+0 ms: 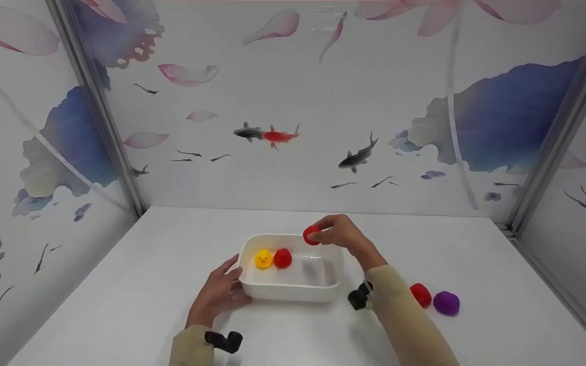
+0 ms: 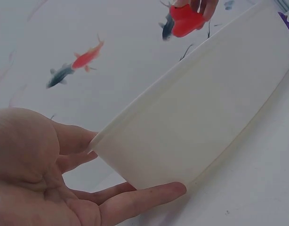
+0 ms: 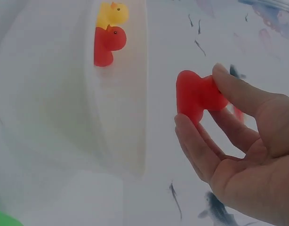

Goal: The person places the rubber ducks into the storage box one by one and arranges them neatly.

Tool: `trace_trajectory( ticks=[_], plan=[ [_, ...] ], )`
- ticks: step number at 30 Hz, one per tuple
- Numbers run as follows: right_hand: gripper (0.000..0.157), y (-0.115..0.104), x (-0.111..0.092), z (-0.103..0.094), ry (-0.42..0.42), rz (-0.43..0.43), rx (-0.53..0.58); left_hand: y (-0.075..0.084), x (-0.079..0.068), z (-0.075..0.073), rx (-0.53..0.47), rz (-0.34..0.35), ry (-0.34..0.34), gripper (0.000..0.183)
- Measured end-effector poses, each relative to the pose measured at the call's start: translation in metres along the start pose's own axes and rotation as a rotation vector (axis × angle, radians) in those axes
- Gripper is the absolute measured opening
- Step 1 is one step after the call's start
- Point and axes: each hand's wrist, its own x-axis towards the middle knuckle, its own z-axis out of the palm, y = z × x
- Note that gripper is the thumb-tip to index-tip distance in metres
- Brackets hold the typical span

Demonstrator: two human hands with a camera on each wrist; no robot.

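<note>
A white plastic box (image 1: 293, 292) stands on the table in the head view. Inside it, at the left end, are a yellow rubber duck (image 1: 263, 259) and a red rubber duck (image 1: 283, 258). My left hand (image 1: 219, 288) grips the box's left end, digits at the rim corner and along the lower edge, as the left wrist view shows. Another red rubber duck (image 3: 194, 94) is pinched between the thumb and fingers of my right hand (image 1: 341, 235). That hand holds it above the box's far rim, in the head view.
Right of the box, partly behind the right sleeve, lies a red toy (image 1: 420, 295), with a purple toy (image 1: 446, 303) beside it. Something green (image 3: 4, 220) shows at the right wrist view's lower left corner. Printed walls (image 1: 293, 173) enclose the white table (image 1: 196, 223).
</note>
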Motion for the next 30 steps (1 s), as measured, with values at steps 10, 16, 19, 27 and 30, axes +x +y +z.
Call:
trace_trajectory(
  ticks=[10, 16, 19, 27, 30],
  plan=[
    [0.034, 0.004, 0.012, 0.027, -0.014, 0.073, 0.058, 0.002, -0.001, 0.0, -0.002, -0.025, 0.022, 0.056],
    [0.033, 0.007, 0.012, 0.039, 0.02, 0.135, 0.085, 0.0, -0.002, 0.0, -0.012, -0.016, 0.005, 0.056],
    [0.035, 0.011, 0.011, 0.047, 0.016, 0.168, 0.082, -0.004, -0.004, 0.0, -0.012, -0.013, 0.0, 0.056],
    [0.026, 0.015, 0.015, 0.057, 0.01, 0.186, -0.013, -0.003, -0.002, 0.001, 0.002, 0.006, 0.008, 0.056],
    [0.022, 0.015, 0.018, 0.059, 0.017, 0.221, -0.041, -0.001, 0.0, 0.001, 0.011, 0.003, 0.013, 0.057]
  ],
)
